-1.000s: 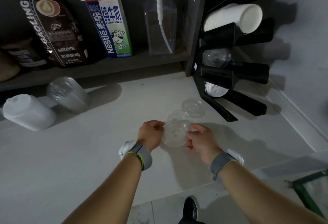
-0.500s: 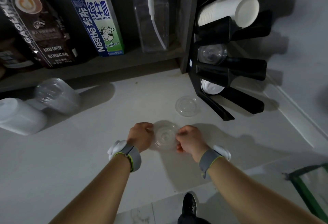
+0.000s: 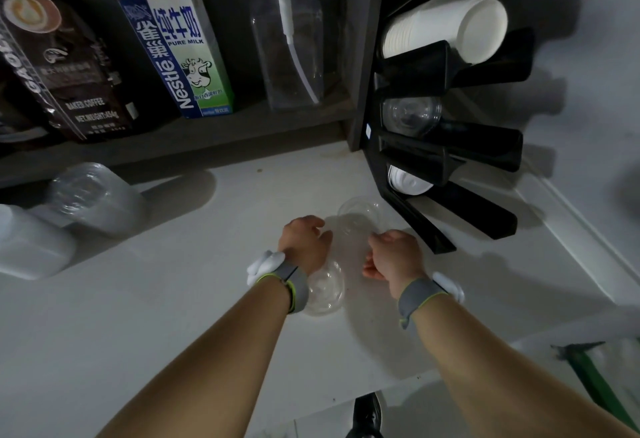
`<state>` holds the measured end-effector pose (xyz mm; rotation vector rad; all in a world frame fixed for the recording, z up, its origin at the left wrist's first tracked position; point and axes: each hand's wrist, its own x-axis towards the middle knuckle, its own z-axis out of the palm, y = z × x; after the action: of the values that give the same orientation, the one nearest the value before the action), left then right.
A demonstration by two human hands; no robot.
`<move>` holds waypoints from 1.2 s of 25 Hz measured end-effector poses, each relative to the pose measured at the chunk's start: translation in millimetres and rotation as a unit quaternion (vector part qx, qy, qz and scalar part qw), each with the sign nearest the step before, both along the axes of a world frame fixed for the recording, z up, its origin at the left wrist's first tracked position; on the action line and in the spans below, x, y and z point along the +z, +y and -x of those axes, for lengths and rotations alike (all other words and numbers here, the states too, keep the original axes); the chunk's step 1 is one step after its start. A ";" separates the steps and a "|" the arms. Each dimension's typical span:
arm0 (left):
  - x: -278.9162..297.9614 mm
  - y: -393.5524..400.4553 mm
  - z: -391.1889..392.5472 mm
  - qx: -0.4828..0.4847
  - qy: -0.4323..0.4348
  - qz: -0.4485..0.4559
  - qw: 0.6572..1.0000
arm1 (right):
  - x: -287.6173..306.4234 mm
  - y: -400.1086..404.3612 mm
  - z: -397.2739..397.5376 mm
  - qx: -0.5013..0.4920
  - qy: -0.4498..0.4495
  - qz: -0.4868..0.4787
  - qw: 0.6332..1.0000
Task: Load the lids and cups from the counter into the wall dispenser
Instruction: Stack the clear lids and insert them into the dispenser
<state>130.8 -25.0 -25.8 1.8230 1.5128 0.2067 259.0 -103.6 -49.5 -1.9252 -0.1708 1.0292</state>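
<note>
A clear lid lies flat on the white counter, partly under my left wrist. Two more clear lids overlap just ahead, by the foot of the black wall dispenser. My left hand is at their left edge with fingers loosely apart and nothing in it. At their right edge my right hand is curled; its grip is unclear. The dispenser holds white paper cups on top, clear lids in the middle and white lids below.
A sleeve of clear cups and a white stack lie on their sides at the counter's left. On the dark shelf behind stand a coffee bag, a milk carton and a pump bottle.
The clear lid that both hands held now lies on the counter. Both hands have moved forward to the lids by the dispenser.
</note>
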 end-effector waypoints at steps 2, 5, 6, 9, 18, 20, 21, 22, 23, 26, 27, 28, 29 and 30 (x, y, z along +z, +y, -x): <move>-1.9 7.5 -28.1 0.002 0.021 0.010 1.000 | -6.9 6.5 -2.7 -0.018 -0.004 0.007 1.000; -5.1 14.1 -50.3 -0.016 0.085 0.002 0.996 | -17.4 10.8 -1.5 -0.007 -0.043 0.022 0.999; -5.4 15.9 -51.8 -0.012 0.094 -0.002 0.995 | -16.7 10.4 -0.4 -0.007 -0.043 0.023 0.999; -10.3 19.5 -51.4 0.007 0.101 -0.007 0.995 | -15.3 10.2 -1.3 -0.020 -0.024 0.015 0.999; 15.6 8.2 11.6 0.156 -0.082 0.113 0.978 | 2.8 4.5 29.1 -0.030 -0.029 -0.100 0.994; 28.0 -3.3 33.8 0.151 -0.081 0.146 0.974 | 11.3 -2.4 42.4 -0.014 -0.013 -0.132 0.991; 34.6 -11.6 42.8 0.147 -0.078 0.170 0.971 | 15.6 -8.1 48.8 -0.003 -0.004 -0.140 0.990; 40.5 -21.0 48.5 0.146 -0.079 0.197 0.966 | 18.0 -14.3 52.3 0.007 0.000 -0.145 0.989; 43.7 -29.8 52.4 0.146 -0.083 0.221 0.961 | 19.2 -20.2 54.3 0.018 0.000 -0.150 0.988; 38.9 -47.0 60.5 0.141 -0.094 0.253 0.953 | 23.9 -33.0 53.5 0.040 0.017 -0.153 0.987; 34.9 -49.2 63.8 0.144 -0.104 0.247 0.952 | 23.0 -35.3 52.2 0.046 0.023 -0.149 0.988; 29.6 -49.1 66.9 0.151 -0.112 0.229 0.955 | 21.8 -36.7 51.3 0.051 0.027 -0.140 0.988; 24.0 -48.0 70.3 0.155 -0.104 0.193 0.963 | 18.7 -37.6 50.8 0.056 0.024 -0.129 0.990; 19.2 -47.2 72.9 0.150 -0.076 0.144 0.975 | 14.1 -38.5 50.6 0.060 0.014 -0.116 0.991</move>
<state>57.9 -72.2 -6.6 1.3199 1.6123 0.2506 208.4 -142.1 -35.4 -1.7063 -0.3777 1.0659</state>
